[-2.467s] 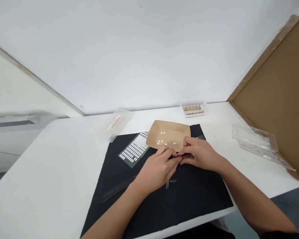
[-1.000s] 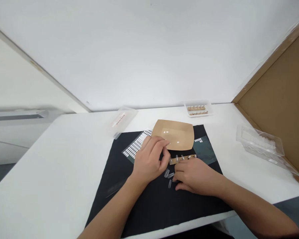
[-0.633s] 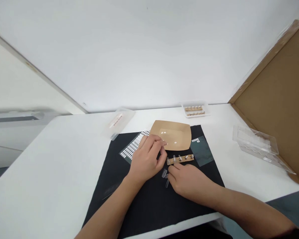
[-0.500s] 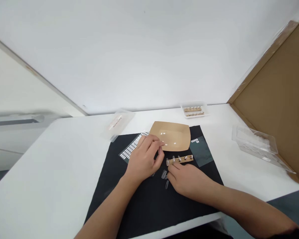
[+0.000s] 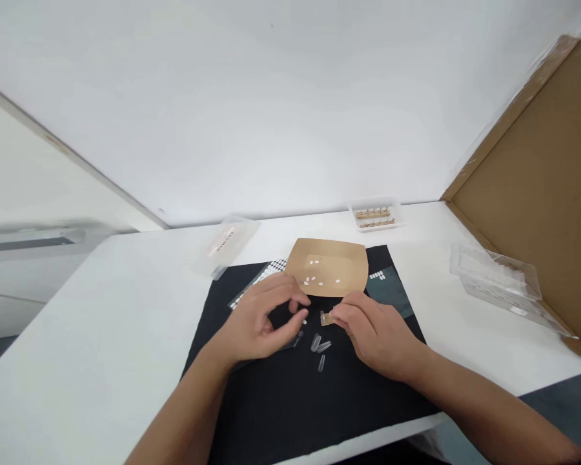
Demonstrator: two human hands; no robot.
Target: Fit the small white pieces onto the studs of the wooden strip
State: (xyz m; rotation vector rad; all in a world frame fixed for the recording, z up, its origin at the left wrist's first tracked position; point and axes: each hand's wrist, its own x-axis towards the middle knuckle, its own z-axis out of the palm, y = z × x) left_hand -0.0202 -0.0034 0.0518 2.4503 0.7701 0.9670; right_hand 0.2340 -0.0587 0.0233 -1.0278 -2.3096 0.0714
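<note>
My left hand [image 5: 266, 318] hovers over the black cloth, thumb and forefinger curved and apart with nothing visible between them. A small white oval sticker [image 5: 305, 322] shows just by its thumb tip. My right hand [image 5: 377, 330] is closed over a tan nail-tip stand [image 5: 326, 319], hiding most of it; a clear nail tip stands at its exposed left end. Loose clear nail tips [image 5: 315, 342] lie on the cloth between the hands. Beyond them, a tan paper tray [image 5: 353, 258] carries several white oval stickers.
A sticker sheet [image 5: 264, 274] lies partly behind my left hand, another dark sheet [image 5: 394, 294] at the cloth's right. A small white tray [image 5: 376, 226] with more stands is at the back. A clear box [image 5: 498, 274] stands right, near cardboard [image 5: 537, 174]; a plastic pouch [image 5: 230, 242] lies left.
My left hand has drawn back from the tan tray toward me, its fingers parting. My right hand has moved from the loose nail tips up onto the stand. More stickers now show in the tray.
</note>
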